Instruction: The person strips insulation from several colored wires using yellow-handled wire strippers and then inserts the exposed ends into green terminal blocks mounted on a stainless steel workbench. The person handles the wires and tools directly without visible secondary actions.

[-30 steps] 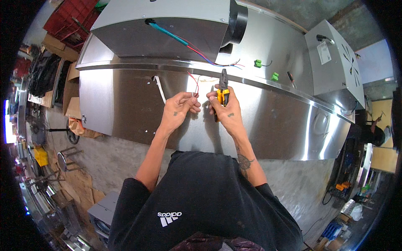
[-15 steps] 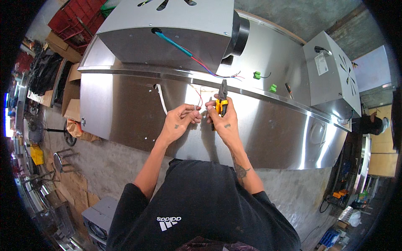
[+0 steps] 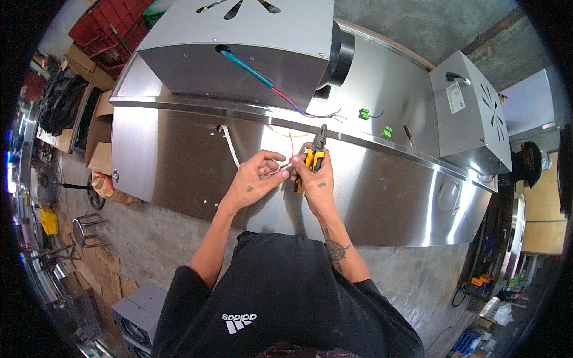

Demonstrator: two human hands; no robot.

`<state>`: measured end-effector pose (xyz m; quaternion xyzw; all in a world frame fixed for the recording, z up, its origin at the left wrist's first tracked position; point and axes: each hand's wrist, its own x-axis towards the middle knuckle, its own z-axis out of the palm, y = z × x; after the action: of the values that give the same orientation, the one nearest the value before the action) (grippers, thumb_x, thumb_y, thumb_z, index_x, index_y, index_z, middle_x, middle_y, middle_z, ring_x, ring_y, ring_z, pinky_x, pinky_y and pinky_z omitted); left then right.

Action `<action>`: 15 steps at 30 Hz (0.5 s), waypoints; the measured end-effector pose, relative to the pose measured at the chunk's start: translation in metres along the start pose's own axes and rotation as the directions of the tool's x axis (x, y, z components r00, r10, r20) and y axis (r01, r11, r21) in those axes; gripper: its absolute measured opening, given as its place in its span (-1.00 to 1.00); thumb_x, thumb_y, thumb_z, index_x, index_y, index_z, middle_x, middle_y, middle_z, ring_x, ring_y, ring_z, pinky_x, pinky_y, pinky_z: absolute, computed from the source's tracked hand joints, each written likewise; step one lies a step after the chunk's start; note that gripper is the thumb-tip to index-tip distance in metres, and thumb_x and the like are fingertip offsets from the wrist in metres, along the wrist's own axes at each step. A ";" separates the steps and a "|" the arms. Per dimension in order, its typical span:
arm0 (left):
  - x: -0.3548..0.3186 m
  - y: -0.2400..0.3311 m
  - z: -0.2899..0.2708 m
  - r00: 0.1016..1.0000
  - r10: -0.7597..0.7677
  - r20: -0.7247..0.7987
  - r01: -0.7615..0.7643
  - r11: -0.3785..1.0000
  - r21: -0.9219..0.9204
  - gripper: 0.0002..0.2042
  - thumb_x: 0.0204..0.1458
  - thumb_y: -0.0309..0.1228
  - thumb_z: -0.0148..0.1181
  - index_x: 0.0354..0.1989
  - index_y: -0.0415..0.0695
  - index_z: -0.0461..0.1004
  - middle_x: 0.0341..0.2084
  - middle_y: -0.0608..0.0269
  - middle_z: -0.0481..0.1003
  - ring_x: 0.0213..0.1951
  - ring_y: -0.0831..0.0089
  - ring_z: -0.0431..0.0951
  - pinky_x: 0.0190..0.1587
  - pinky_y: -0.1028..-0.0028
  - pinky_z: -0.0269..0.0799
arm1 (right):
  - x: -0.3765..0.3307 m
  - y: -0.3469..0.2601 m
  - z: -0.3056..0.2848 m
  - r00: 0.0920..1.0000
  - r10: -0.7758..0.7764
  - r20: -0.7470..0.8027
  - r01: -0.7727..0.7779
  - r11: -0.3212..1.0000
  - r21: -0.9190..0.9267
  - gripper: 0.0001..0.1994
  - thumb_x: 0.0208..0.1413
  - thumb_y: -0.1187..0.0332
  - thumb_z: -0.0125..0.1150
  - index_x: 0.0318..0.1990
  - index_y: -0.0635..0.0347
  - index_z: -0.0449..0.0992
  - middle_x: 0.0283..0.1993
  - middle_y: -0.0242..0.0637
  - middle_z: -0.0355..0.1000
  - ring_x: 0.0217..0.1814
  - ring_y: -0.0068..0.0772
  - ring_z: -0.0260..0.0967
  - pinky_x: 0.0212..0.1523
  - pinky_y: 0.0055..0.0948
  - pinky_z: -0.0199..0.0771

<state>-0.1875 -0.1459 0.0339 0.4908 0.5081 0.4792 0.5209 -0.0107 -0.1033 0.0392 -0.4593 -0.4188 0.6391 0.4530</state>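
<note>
My left hand (image 3: 250,182) is closed around the white cable (image 3: 231,146), whose end splits into thin wires between my fingers. That cable comes out of a hole in the stainless steel panel (image 3: 173,149). A red wire (image 3: 292,143) sticks up from between the two hands, and my right thumb and fingertip press near its base. In the palm of my right hand (image 3: 316,182) rests a pair of pliers (image 3: 320,140) with yellow and black handles, jaws pointing away from me. My fingers partly hide the handles and the wire ends.
A grey metal box (image 3: 239,71) with a black round duct collar stands beyond, trailing a teal-sleeved cable (image 3: 248,70) with red and blue wires. Green terminal connectors (image 3: 364,113) and a screwdriver (image 3: 409,134) lie to the right. Another vented box (image 3: 471,113) stands at the far right.
My hands have come closer together, and my right thumb and finger now meet at the red wire. The wire stands more upright. The pliers stay in my right hand.
</note>
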 end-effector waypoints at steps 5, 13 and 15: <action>0.007 -0.008 -0.002 0.997 -0.074 -0.032 0.076 0.996 0.055 -0.72 0.29 -0.36 0.37 0.05 -0.28 0.57 -0.46 0.42 0.56 -0.39 0.74 0.44 -0.32 0.62 0.35 | -0.005 -0.002 0.002 0.998 -0.012 -0.066 0.009 0.999 -0.034 -0.55 0.34 0.47 0.32 0.29 0.25 0.28 -0.19 -0.39 0.43 -0.26 -0.61 0.46 -0.27 -0.52 0.64; 0.014 0.003 0.013 0.971 -0.112 -0.210 0.121 0.992 0.030 -0.70 0.33 -0.31 0.33 0.02 -0.33 0.60 -0.47 0.43 0.57 -0.41 0.76 0.40 -0.38 0.63 0.30 | -0.029 -0.013 -0.018 0.992 0.050 0.112 -0.030 0.985 -0.167 -0.59 0.52 0.16 0.08 0.22 0.36 0.31 -0.02 -0.06 0.61 -0.14 -0.38 0.64 -0.11 -0.36 0.72; 0.016 0.004 0.017 0.963 -0.134 -0.233 0.141 0.990 0.015 -0.71 0.34 -0.30 0.32 0.01 -0.31 0.60 -0.47 0.44 0.57 -0.42 0.77 0.40 -0.39 0.63 0.29 | -0.040 -0.020 -0.021 0.978 0.134 0.158 -0.087 0.959 -0.271 -0.57 0.54 0.07 0.01 0.15 0.35 0.33 -0.06 -0.06 0.63 -0.13 -0.37 0.65 -0.08 -0.33 0.71</action>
<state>-0.1700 -0.1307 0.0367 0.4035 0.6054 0.4878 0.4824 0.0199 -0.1348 0.0618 -0.4802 -0.5114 0.6401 0.3133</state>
